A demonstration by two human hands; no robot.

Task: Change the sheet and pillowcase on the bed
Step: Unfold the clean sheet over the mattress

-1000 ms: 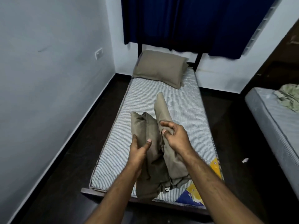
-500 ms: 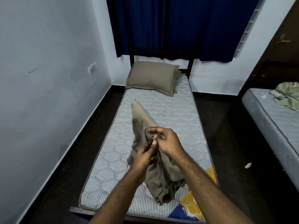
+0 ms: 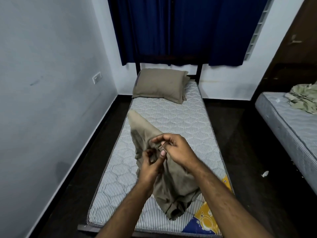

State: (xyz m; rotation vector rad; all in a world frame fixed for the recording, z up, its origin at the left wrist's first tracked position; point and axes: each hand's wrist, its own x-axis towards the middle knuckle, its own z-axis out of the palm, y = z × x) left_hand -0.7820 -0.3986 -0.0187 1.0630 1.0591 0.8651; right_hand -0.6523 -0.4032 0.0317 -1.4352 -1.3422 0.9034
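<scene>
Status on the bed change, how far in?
Done: mattress is bare, and the pillow already wears a tan case. In hand: left hand and right hand pinch the bunched tan sheet. Left: spreading and tucking it.

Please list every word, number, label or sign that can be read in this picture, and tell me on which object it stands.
"S": a single letter at the edge of the yellow and blue printed label at the near right corner of the striped quilted mattress.
The rest of that label's print is hidden or too blurred to read.
No other text is legible.
</scene>
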